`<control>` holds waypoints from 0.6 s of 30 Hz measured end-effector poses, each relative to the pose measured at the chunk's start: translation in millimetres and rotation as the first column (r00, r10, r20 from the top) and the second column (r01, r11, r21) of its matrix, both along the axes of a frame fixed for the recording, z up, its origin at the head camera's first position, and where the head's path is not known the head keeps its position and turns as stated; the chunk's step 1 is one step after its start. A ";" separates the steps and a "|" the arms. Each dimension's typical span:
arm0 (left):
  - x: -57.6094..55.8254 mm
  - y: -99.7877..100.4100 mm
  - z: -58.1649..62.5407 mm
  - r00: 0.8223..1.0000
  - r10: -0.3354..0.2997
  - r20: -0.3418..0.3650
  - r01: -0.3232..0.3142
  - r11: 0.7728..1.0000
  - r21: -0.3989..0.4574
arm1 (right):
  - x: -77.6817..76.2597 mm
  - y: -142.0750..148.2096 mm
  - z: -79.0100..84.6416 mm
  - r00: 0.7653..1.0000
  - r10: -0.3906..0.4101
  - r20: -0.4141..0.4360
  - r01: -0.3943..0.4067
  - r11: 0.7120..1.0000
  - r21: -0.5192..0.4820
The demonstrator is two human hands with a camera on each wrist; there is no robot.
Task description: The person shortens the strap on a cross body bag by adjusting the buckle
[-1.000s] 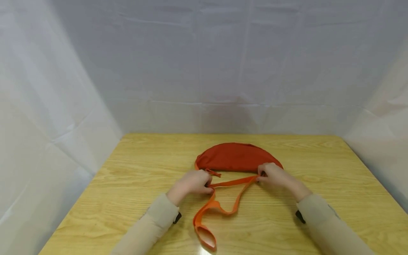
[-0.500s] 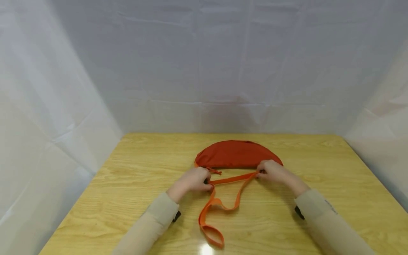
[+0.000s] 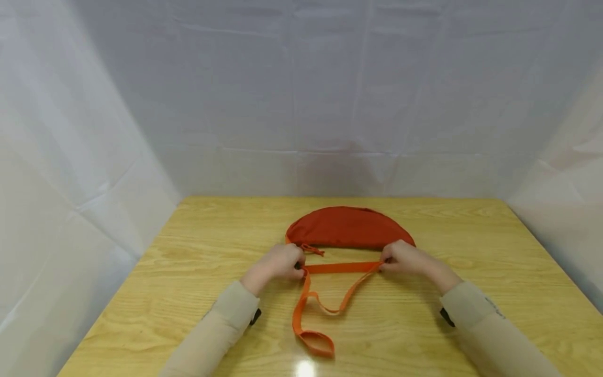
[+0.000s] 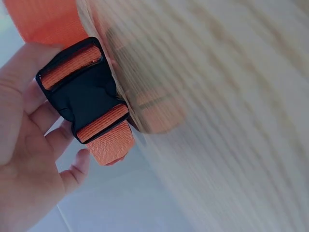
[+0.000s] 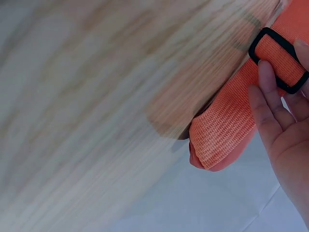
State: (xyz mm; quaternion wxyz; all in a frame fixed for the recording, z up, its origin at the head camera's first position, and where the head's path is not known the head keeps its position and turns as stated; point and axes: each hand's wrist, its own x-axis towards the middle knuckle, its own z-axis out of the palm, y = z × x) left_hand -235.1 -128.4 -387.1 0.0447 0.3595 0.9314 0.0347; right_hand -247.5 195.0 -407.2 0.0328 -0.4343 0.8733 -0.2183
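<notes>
A red half-moon waist bag (image 3: 350,228) lies flat at the back middle of the table, straight edge facing me. My left hand (image 3: 278,262) is just in front of its left corner. It holds a black side-release buckle (image 4: 84,94) threaded with orange webbing, fingers behind it. Close to the bag's right corner, my right hand (image 3: 407,259) pinches the orange strap (image 3: 341,267) at a black slider (image 5: 281,39). Between both hands one length of strap runs nearly straight. The slack hangs toward me and ends in a loop on the tabletop.
The wooden table (image 3: 188,293) has its far edge just behind the bag. White sheeting (image 3: 330,104) surrounds it at the back and both sides. A thin red cord (image 3: 313,250) sticks out from the bag's left front, beside my left hand.
My hands have drawn slightly apart, and the strap between them has become straighter and level. The slack's looped end has slid right and away from me. The bag has shifted slightly toward the back.
</notes>
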 end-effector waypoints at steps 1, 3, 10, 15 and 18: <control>0.2 -0.3 0.6 1.000 -0.001 -0.005 0.001 1.000 -0.005 | 0.1 -0.1 -0.2 1.000 0.002 -0.002 -0.002 1.000 0.001; 0.4 -1.0 1.2 1.000 0.002 -0.004 -0.003 1.000 -0.013 | 0.7 0.0 -0.2 1.000 0.004 -0.004 -0.004 1.000 0.000; 0.9 -4.7 4.7 0.998 0.018 0.052 -0.019 1.000 0.008 | 2.0 0.1 1.8 1.000 0.031 0.004 -0.031 0.999 -0.010; 1.4 -6.4 5.2 0.999 0.015 0.044 -0.015 1.000 -0.010 | 2.1 -0.2 2.1 0.999 0.038 -0.004 -0.038 0.999 -0.012; 1.6 -9.9 3.7 0.999 0.023 0.031 -0.023 0.999 -0.027 | 1.7 1.2 1.0 0.999 0.037 -0.010 -0.037 0.999 -0.001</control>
